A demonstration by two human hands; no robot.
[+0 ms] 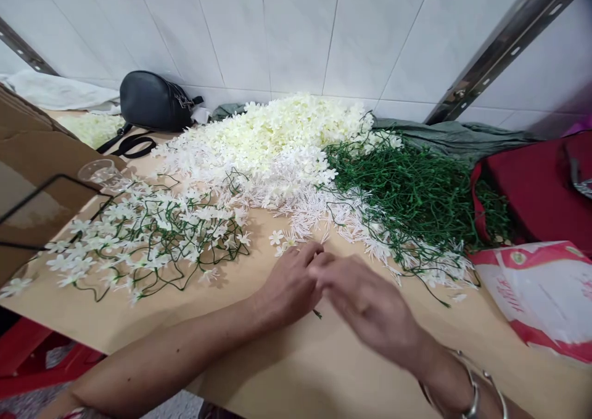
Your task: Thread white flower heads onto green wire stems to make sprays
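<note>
My left hand [291, 283] and my right hand [365, 305] meet fingertip to fingertip over the brown board [287, 369], fingers pinched together. A short green stem end [317, 313] pokes out below them. Just beyond the fingers lie small white flower heads [277, 237] and spiky white pieces [319, 212]. A big heap of cream and white artificial flowers [282, 141] sits further back. Bare green stems [407, 190] are piled to its right. Finished stems with white flowers [148, 234] lie to the left.
A black bag [152, 101] rests by the tiled wall at the back left. A cardboard box [32, 160] and a clear plastic cup [99, 172] stand at the left. A red bag [536, 184] and a red-and-white plastic bag [546, 295] lie at the right.
</note>
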